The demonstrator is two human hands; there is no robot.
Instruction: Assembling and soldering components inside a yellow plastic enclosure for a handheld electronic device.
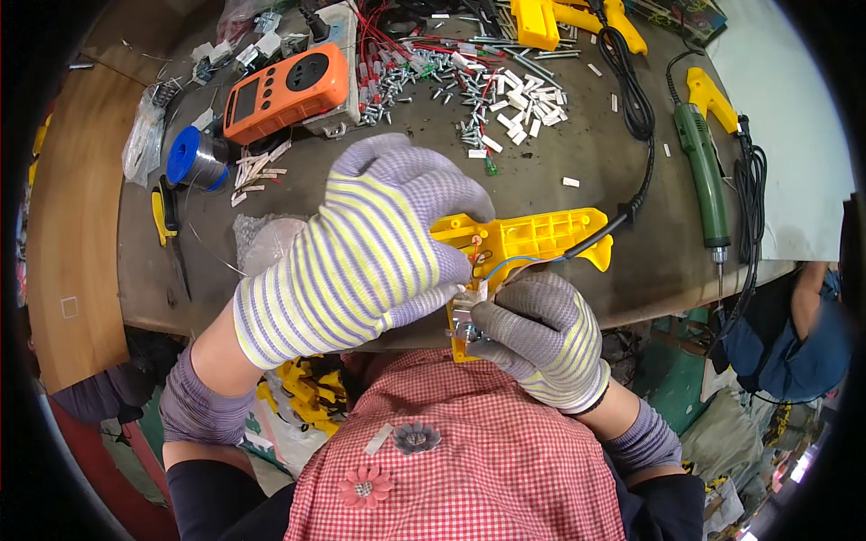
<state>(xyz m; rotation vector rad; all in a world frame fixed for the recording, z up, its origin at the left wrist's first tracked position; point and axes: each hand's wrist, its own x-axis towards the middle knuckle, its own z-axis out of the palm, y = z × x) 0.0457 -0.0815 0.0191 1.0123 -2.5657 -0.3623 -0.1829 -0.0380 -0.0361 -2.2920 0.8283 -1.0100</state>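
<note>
Just beyond the table's front edge is a yellow plastic housing half (550,236), its ribbed inside facing up. A black cord (597,236) enters it from the right, with blue and other thin wires (516,262) running inside. A shiny metal part (464,317) sits in its near end. My left hand (383,239), in a striped glove, curls over the housing's left side, its fingers bent onto it and the fingertips partly hidden. My right hand (546,334), gloved too, is closed around the near end, fingers pressed against the metal part.
Behind lie loose screws (388,95), white sleeves (523,104) and an orange meter (289,90). A solder spool (197,158) and yellow-handled cutters (169,221) are on the left. A green electric screwdriver (702,171) with a black cable lies right. Another person's arm (809,302) shows at far right.
</note>
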